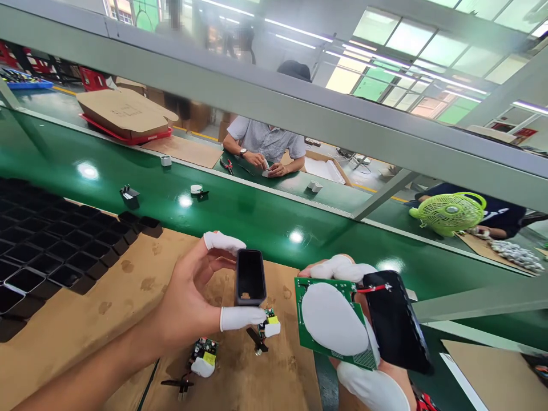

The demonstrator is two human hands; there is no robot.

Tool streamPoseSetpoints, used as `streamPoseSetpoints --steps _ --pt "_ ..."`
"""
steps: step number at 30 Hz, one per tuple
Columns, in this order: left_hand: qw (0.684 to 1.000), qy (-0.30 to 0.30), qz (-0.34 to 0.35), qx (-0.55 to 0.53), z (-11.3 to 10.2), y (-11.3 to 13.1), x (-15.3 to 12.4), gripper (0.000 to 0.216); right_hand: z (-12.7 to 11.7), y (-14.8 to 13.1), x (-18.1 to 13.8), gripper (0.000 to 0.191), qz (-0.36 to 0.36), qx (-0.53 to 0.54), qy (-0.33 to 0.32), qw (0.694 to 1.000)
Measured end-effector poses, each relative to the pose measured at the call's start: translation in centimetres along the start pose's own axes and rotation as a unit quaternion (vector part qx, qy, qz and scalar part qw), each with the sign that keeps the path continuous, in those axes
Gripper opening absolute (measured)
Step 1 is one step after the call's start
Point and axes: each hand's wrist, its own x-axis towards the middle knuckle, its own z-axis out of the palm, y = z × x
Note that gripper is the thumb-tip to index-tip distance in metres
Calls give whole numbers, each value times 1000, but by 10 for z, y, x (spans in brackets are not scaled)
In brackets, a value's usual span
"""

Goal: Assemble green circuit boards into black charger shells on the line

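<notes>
White finger cots cover fingertips on both my hands. Between thumb and fingers, my left hand [188, 291] grips a small black plastic case [250, 277] with its open side facing me. My right hand [368, 382] holds a green circuit board [306, 319] bearing a large white blob of paste [334, 317]. Red wires [371, 289] run from that board to a black plastic cover [398, 319] beside it. Below the case, one small circuit board [270, 325] with yellow tape lies on the cardboard; another board [204, 357] rests nearer me, with a black plug part [180, 385] wired to it.
Rows of black cases [64, 240] stand at left on the cardboard [145, 279]. A grey frame beam [257, 91] crosses above the green bench [240, 211]. Opposite, a person [269, 142] handles a small white part. A green fan [449, 211] stands at right.
</notes>
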Motion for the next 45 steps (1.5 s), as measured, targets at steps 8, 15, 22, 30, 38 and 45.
streamPoseSetpoints --steps 8,15,22,30,38,45 --pt "936 49 -273 -218 -5 -7 16 46 3 -8 -6 64 -5 -69 -21 997" --pt "985 -13 -162 -49 -6 -35 5 74 18 -25 1 62 14 -61 -45 997" --pt "987 -131 86 30 -8 -32 -1 65 36 -30 3 65 -12 -37 -32 999" --pt "985 -144 89 18 -15 -22 1 58 50 -37 5 72 -6 8 -117 993" --pt "985 -154 73 29 -14 -27 -1 54 56 -34 -8 59 8 -8 -96 995" --pt "980 -165 110 12 -14 -31 0 64 58 -35 -4 72 -9 -34 -109 993"
